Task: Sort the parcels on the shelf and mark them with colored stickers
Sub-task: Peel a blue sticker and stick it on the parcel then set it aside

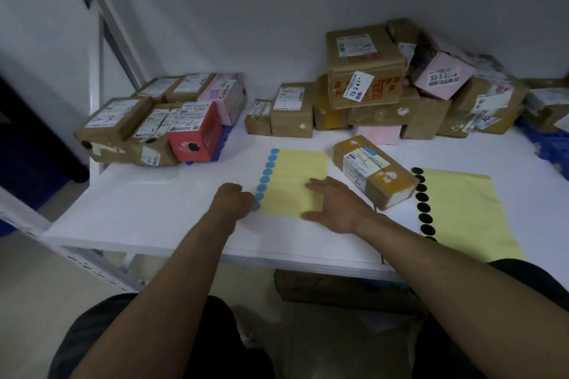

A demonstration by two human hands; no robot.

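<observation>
A yellow sheet (292, 175) with a column of blue round stickers (267, 169) lies on the white shelf (147, 203). My left hand (234, 198) has its fingers curled at the sheet's lower left corner, on the lowest blue stickers; the fingertips are hidden. My right hand (332, 203) presses flat on the same sheet with fingers spread. A brown parcel (374, 171) marked "2" lies just right of that hand. A second yellow sheet (462, 212) with black stickers (422, 203) lies further right.
A group of parcels bearing black dots, with a red box (194, 132), sits at the left on a blue crate. A stack of brown and pink parcels (369, 86) fills the back right. A blue crate (551, 144) shows at the right edge, a carton (338, 289) under the shelf.
</observation>
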